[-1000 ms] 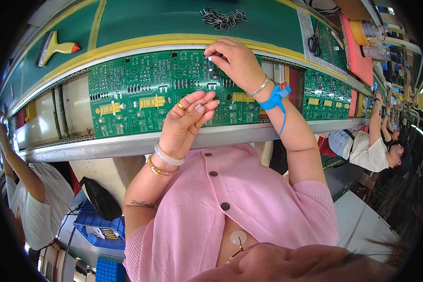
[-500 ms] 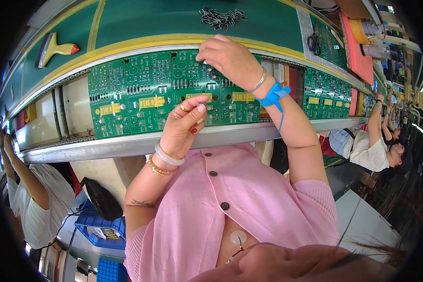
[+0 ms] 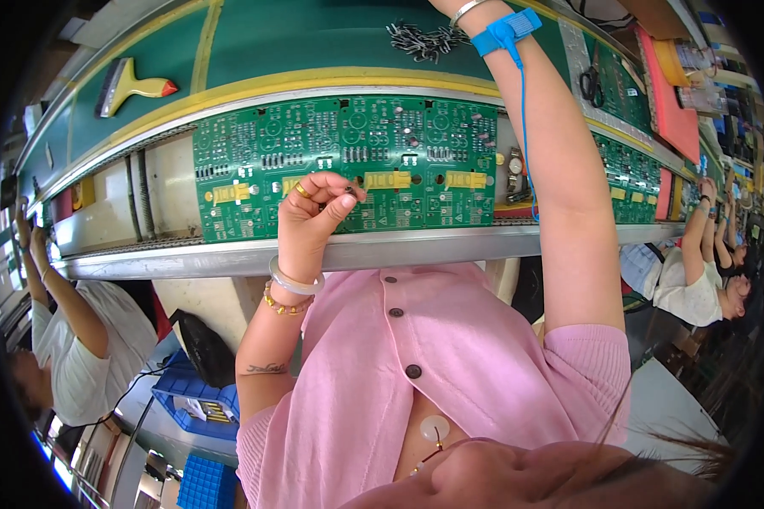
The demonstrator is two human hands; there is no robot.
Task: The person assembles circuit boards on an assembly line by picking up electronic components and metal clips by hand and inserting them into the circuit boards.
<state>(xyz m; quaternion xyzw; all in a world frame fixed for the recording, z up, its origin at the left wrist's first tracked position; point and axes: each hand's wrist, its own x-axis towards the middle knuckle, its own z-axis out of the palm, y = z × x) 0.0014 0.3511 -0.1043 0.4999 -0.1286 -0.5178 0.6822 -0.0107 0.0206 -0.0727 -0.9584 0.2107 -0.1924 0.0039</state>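
Observation:
My left hand (image 3: 308, 214) is raised over the front part of a green circuit board panel (image 3: 259, 136). Its thumb and index finger are pinched together; a tiny dark item shows at the tips, too small to name. The panel lies on a rail conveyor and carries yellow blocks (image 3: 388, 180), rows of black parts and a few small pinkish parts. My right arm, with a blue wrist strap (image 3: 506, 32), reaches over the conveyor to the far bench. Only a sliver of my right hand (image 3: 444, 5) shows at the top edge, fingers out of frame, near a pile of small dark wire-legged parts (image 3: 423, 42).
A yellow-handled brush (image 3: 132, 86) lies on the green bench at left. Black scissors (image 3: 592, 83) are at far right. A metal conveyor rail (image 3: 382, 252) runs in front of me. More boards (image 3: 628, 170) lie to the right. Other people work at both sides.
My right hand has left the board and moved up and away to the far bench, mostly out of view. My left hand stays pinched over the panel. The whole view has shifted slightly.

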